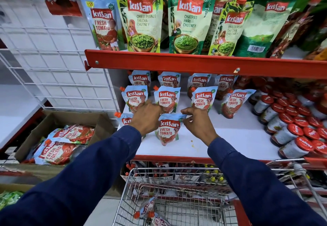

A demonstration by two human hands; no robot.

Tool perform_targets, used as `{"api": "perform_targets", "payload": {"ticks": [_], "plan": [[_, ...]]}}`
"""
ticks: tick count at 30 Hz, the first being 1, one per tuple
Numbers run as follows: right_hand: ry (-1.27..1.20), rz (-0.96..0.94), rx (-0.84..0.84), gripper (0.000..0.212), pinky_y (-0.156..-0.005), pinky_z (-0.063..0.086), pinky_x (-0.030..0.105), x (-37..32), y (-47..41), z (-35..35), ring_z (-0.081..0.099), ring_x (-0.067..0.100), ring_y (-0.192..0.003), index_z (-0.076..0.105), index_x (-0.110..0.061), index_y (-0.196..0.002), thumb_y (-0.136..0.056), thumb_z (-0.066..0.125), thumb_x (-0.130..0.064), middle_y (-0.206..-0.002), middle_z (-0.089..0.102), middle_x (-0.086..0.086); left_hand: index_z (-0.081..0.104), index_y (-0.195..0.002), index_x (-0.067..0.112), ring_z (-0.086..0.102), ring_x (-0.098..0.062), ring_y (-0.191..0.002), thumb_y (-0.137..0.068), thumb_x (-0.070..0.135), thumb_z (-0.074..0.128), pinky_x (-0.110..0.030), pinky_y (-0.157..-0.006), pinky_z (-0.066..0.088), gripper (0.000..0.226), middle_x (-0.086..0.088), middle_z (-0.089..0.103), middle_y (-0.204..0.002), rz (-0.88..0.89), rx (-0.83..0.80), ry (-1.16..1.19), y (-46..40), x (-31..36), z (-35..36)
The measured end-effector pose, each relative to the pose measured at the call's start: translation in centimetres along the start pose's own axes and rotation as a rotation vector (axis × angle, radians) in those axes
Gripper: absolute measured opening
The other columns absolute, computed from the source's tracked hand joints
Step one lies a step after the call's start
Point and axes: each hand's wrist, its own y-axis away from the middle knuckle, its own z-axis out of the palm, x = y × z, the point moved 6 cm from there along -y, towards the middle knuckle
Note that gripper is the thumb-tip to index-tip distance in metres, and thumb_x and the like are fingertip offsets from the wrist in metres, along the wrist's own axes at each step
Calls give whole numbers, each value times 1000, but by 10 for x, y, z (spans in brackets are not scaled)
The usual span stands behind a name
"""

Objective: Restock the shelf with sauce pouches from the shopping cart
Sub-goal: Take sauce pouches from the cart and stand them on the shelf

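Note:
A light-blue Kissan Fresh Tomato pouch (168,130) stands upright at the front of the white shelf (238,137). My left hand (146,117) holds its top left corner. My right hand (199,122) pinches its top right corner. Another front-row pouch (124,119) is partly hidden behind my left hand. Rows of the same pouches (167,99) stand behind. Below, the wire shopping cart (177,186) holds a few more pouches (152,213) on its floor.
Red-lidded jars (292,128) fill the shelf's right side. Green chutney pouches (189,20) line the upper shelf behind its red edge (194,62). A cardboard box (58,137) with tomato pouches sits at the left under a white wire rack (53,66).

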Motion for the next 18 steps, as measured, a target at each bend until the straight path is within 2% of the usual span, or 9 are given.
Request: {"api": "perform_targets", "payload": {"ticks": [4, 8, 12, 15, 18], "plan": [[2, -12, 104, 39, -77, 55, 29, 0, 18, -8, 67, 22, -93, 63, -18, -119, -82, 71, -11, -120, 68, 6, 58, -137, 22, 48, -26, -125, -89, 33, 71, -44, -104, 42, 51, -2, 64, -133, 65, 154, 25, 22, 2, -14], [-58, -81, 259, 32, -74, 55, 34, 5, 67, -15, 62, 15, -89, 63, -28, -111, -82, 64, -14, -110, 66, -3, 67, -121, 20, 56, -28, -109, -87, 31, 68, -45, -91, 50, 36, 0, 69, -114, 161, 278, 165, 81, 7, -6], [-43, -13, 225, 24, -72, 55, 30, 33, 123, 13, 59, 7, -80, 64, -31, -104, -86, 59, -17, -100, 64, -13, 69, -114, 21, 62, -24, -103, -89, 34, 65, -41, -90, 53, 29, 1, 71, -110, 110, 106, 281, 143, 5, 59], [-38, 79, 76, 21, -72, 56, 26, 58, 158, 57, 60, 0, -74, 67, -28, -105, -88, 60, -18, -95, 68, -10, 67, -116, 22, 63, -22, -105, -90, 34, 63, -37, -87, 56, 29, 0, 70, -113, 2, -100, 333, 178, -4, 119], [-16, 160, -128, 17, -66, 51, 17, 78, 187, 108, 62, 1, -70, 67, -26, -104, -90, 59, -21, -94, 70, -10, 68, -117, 24, 68, -25, -105, -87, 23, 63, -38, -85, 58, 31, -2, 72, -115, -110, -237, 395, 205, -12, 163]]}}
